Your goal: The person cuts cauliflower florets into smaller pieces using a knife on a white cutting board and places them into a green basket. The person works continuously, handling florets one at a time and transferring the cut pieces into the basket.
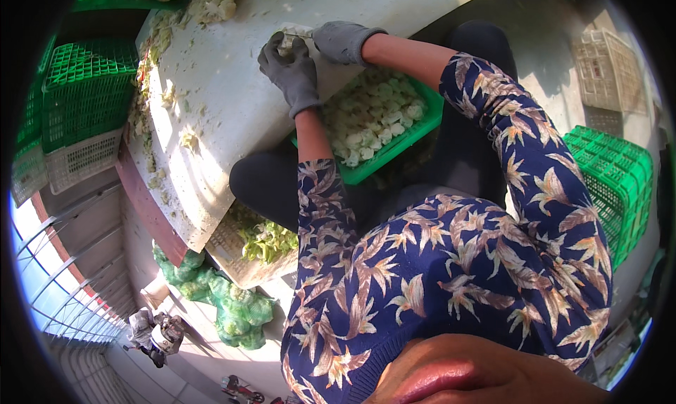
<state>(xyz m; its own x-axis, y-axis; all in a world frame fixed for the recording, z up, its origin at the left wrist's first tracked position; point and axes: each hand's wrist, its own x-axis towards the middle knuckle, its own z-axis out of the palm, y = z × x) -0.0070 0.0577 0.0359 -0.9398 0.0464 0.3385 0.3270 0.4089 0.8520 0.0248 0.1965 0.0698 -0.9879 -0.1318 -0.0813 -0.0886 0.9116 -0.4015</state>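
Note:
Both my hands wear grey gloves and meet over a white table (227, 76). My left hand (293, 71) is curled around a pale piece of cauliflower (289, 40). Close on its right, my right hand (340, 42) is closed, with a thin tool, apparently a knife blade (303, 34), reaching from it to the cauliflower; its handle is hidden in the fist. Below the hands, between my legs, a green plastic crate (393, 158) holds many cut cauliflower florets (369, 124). Part of this crate lies under the table's edge.
Cauliflower heads (216, 5) and leaf scraps (153, 50) lie along the table's far left side. Stacked green crates (87, 95) stand left, another green crate (615, 177) right. A beige crate of leaf trimmings (243, 277) and green net sacks of vegetables (232, 309) sit lower left.

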